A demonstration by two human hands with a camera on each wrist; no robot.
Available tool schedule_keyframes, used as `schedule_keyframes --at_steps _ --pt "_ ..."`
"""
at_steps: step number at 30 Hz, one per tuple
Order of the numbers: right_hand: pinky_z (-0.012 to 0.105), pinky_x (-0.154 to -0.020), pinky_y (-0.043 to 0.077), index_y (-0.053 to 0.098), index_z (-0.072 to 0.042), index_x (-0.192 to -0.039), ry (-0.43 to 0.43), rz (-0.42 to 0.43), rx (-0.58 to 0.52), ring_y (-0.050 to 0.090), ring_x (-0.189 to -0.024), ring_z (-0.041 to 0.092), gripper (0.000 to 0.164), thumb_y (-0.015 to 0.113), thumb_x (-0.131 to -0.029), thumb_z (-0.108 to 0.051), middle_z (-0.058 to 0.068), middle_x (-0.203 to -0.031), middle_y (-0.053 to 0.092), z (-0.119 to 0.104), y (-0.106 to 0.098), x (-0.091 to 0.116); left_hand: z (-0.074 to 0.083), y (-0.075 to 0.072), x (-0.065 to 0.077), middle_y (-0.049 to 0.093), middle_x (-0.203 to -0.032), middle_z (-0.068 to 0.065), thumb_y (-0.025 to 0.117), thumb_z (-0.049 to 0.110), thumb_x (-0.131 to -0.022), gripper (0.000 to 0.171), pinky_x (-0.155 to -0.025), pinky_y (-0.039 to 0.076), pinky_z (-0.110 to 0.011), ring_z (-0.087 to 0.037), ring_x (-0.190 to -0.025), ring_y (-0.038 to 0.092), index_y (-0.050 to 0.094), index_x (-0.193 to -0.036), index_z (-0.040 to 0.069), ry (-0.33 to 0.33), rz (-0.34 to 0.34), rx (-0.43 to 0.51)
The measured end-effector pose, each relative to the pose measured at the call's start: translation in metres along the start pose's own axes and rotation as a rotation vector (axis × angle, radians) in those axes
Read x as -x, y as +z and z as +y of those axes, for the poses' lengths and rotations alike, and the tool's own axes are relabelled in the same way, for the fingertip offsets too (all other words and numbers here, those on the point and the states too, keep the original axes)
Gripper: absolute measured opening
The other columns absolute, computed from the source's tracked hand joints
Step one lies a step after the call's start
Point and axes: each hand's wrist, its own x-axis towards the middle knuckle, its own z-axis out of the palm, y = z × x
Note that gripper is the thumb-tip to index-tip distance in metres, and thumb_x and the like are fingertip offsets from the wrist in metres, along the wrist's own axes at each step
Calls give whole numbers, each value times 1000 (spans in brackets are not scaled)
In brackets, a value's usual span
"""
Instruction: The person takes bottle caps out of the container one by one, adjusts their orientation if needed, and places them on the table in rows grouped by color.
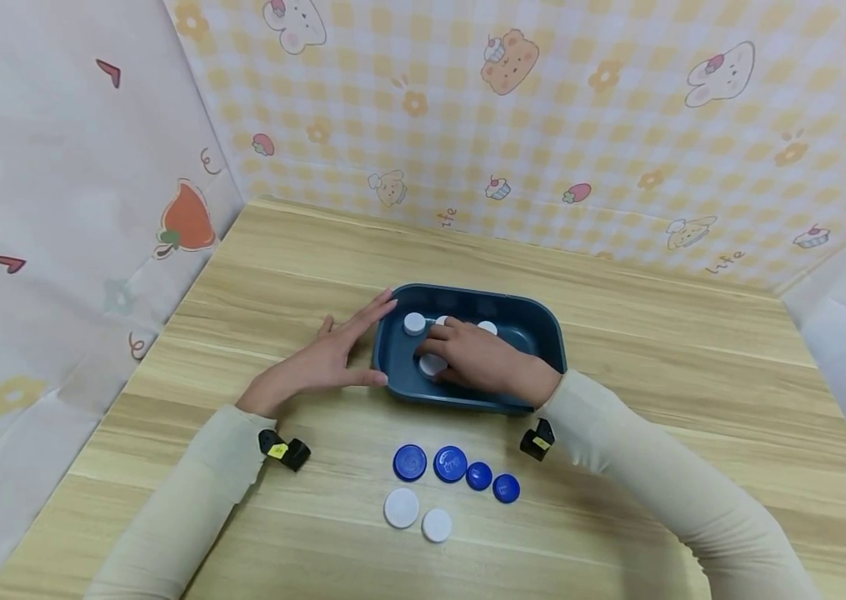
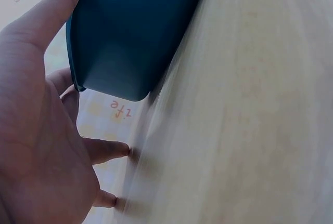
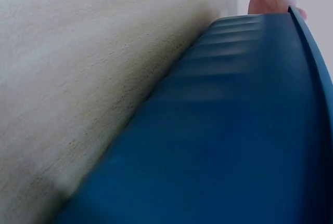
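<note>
In the head view a dark teal plastic bin (image 1: 468, 406) holds several white bottle caps. My right hand (image 1: 478, 354) reaches into it from the right, its thumb and fingers round a white cap (image 1: 432, 365) near the left end. Another white cap (image 1: 414, 323) lies by the bin's back left corner, and one more (image 1: 488, 327) shows behind my right hand. My left hand (image 1: 336, 354) touches the bin's left end with spread, fairly straight fingers. In the left wrist view, two of its fingertips (image 2: 125, 150) rest on the table. The bin's side hides my right hand in the right wrist view.
In front of the bin, several blue caps (image 1: 410, 462) lie in a row on the wooden table (image 1: 302, 533). Two white caps, one larger (image 1: 402, 507) and one smaller (image 1: 437, 525), lie nearer. A checked cloth wall (image 1: 430, 150) stands behind the table.
</note>
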Motion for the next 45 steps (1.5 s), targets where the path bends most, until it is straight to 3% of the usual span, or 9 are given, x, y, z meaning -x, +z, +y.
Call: schedule_keyframes --at_steps 5,9,17,23,30,45 --pt "34 -89 45 61 -12 -127 13 -4 -62 51 -104 19 44 73 -86 -22 3 -124 58 4 1 2 0 -1 0 -4 -160 7 65 60 -82 97 -97 -1 -76 -29 -143 14 8 -155 29 5 1 7" --pt "34 -93 44 60 -11 -127 46 -7 -177 51 -106 17 46 75 -84 -21 3 -121 58 7 2 4 0 -1 0 -4 -160 5 64 60 -82 97 -97 -2 -75 -30 -143 15 8 -155 29 7 -2 12" --pt "37 -90 36 65 -10 -119 88 30 -355 50 -99 18 44 81 -79 -21 2 -111 62 16 9 5 0 0 0 -4 -160 5 67 55 -83 96 -98 -3 -75 -30 -143 15 8 -155 29 0 -7 13" --pt "37 -81 31 68 -17 -114 109 22 -376 43 -95 20 40 82 -77 -26 -4 -106 62 22 13 5 1 0 0 -4 -160 4 69 52 -83 97 -98 -3 -74 -30 -143 15 8 -155 28 -2 -4 12" --pt "36 -80 32 68 -19 -113 106 19 -373 43 -95 19 40 82 -77 -28 -6 -106 62 22 14 5 0 -1 0 -4 -160 6 68 54 -83 97 -98 -3 -74 -29 -143 14 8 -155 29 -3 -4 18" --pt "38 -78 29 67 -26 -119 164 45 -365 43 -90 14 41 77 -81 -37 -14 -110 65 20 -4 19 0 0 0 -5 -160 9 71 44 -84 95 -99 -3 -74 -28 -143 14 9 -155 29 -6 0 17"
